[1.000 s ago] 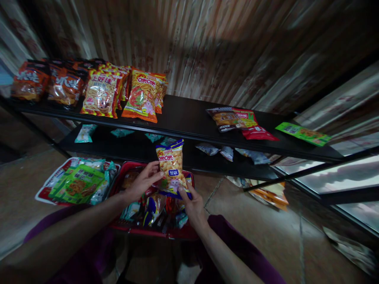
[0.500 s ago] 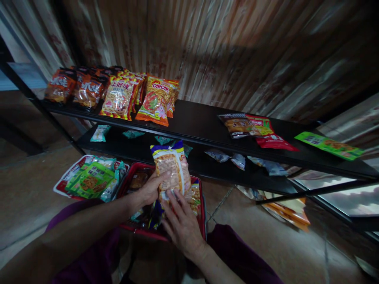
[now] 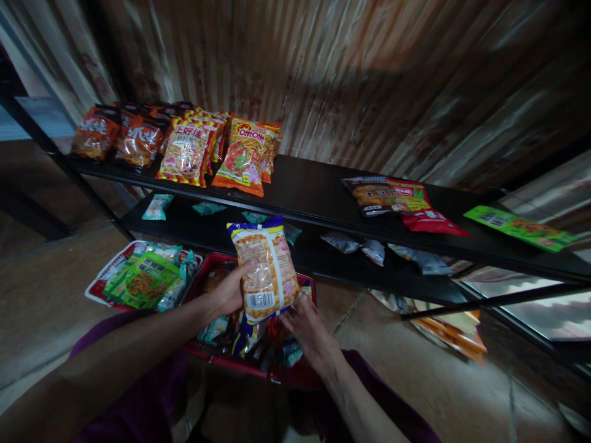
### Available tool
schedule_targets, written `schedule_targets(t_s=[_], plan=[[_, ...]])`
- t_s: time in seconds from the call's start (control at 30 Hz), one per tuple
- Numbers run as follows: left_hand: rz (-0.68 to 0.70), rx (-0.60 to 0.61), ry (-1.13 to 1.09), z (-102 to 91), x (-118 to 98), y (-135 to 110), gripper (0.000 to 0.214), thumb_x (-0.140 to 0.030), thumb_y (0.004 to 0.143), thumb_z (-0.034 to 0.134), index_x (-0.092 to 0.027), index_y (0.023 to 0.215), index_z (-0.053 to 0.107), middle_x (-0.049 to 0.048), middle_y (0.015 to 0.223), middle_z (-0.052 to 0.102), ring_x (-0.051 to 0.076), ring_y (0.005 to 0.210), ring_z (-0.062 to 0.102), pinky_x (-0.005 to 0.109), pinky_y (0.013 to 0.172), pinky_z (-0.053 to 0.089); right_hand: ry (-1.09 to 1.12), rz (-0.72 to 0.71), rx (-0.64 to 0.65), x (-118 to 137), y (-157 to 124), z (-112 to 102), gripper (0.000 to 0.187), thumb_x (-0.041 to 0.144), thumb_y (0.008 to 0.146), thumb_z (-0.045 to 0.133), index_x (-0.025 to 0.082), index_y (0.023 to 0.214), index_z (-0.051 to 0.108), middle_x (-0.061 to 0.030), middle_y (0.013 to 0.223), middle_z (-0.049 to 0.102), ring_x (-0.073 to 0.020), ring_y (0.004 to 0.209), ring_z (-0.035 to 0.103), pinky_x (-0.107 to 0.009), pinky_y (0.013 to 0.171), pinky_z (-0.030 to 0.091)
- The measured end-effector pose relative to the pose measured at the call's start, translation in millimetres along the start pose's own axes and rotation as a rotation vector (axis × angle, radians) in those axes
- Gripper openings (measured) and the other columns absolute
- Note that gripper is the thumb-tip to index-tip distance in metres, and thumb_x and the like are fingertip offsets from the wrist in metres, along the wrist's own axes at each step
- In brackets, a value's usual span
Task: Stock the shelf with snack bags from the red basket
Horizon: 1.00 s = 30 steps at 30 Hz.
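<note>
My left hand grips a yellow and blue snack bag by its left edge and holds it upright, back side with a barcode toward me, above a red basket. My right hand is lower, reaching into the basket among several small packets; the bag hides its fingertips. A black upper shelf carries orange and red snack bags at its left end.
A second tray with green packets lies on the floor left of the basket. The lower shelf holds small teal and silver packets. More bags lie at the right of the upper shelf, with a green one further right. Corrugated wall behind.
The bag was turned from its printed front to its back. My right hand let go of it and dropped into the basket, while the left keeps hold.
</note>
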<state>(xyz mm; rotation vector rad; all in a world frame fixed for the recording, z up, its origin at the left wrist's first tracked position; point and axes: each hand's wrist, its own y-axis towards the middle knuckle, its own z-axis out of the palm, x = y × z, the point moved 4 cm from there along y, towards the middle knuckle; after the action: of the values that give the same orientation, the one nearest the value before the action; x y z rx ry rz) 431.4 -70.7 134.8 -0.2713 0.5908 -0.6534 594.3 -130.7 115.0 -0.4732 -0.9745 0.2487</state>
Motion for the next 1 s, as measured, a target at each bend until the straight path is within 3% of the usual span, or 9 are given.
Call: schedule_targets(t_s=[0.13,0.27,0.43,0.63,1.0], plan=[[-0.027,0.03,-0.009,2.9,1.5,0.2,0.049,-0.039,0.083,0.056,-0.009,0.122,0.056,0.014,0.106,0.07,0.028,0.108,0.061,0.045,0.105,0.035,0.207,0.141,0.079,-12.9,-3.0,4.2,0.024,0.039,0.072,0.073,0.025,0.091,0.065,-0.0011,0.104,0.071,-0.0178,0.099,0.065,-0.036,0.09,0.051],[-0.033,0.021,0.05,4.8,2.2,-0.7,0.045,-0.034,0.083,0.057,-0.008,0.12,0.057,0.0145,0.101,0.071,0.029,0.107,0.062,0.045,0.104,0.036,0.291,0.162,0.117,-17.4,-4.8,5.7,0.024,0.033,0.072,0.075,0.026,0.093,0.066,-0.0002,0.104,0.071,-0.0178,0.102,0.064,-0.038,0.092,0.05],[0.232,0.057,0.056,11.1,-25.2,2.0,0.034,-0.033,0.086,0.055,-0.013,0.113,0.06,0.0105,0.107,0.07,0.026,0.108,0.061,0.041,0.102,0.04,0.306,0.12,0.088,-14.8,-2.2,2.7,0.02,0.028,0.071,0.075,0.025,0.088,0.067,-0.0012,0.1,0.073,-0.0188,0.1,0.065,-0.039,0.092,0.05],[0.255,-0.037,0.093,7.8,-49.9,4.4,0.038,-0.044,0.087,0.053,-0.012,0.104,0.064,0.0112,0.1,0.071,0.025,0.1,0.064,0.039,0.096,0.044,0.208,0.11,0.1,-17.6,2.6,-1.5,0.016,0.032,0.068,0.077,0.025,0.08,0.068,-0.0006,0.097,0.073,-0.0181,0.1,0.065,-0.037,0.09,0.051],[0.297,-0.301,0.003,-13.3,-56.3,10.9,0.031,-0.036,0.077,0.065,-0.01,0.094,0.065,0.0118,0.089,0.072,0.025,0.083,0.068,0.038,0.082,0.051,0.269,0.173,0.077,-23.7,7.3,-2.0,0.021,0.024,0.064,0.081,0.024,0.08,0.068,0.0017,0.095,0.074,-0.0164,0.095,0.066,-0.034,0.085,0.054]])
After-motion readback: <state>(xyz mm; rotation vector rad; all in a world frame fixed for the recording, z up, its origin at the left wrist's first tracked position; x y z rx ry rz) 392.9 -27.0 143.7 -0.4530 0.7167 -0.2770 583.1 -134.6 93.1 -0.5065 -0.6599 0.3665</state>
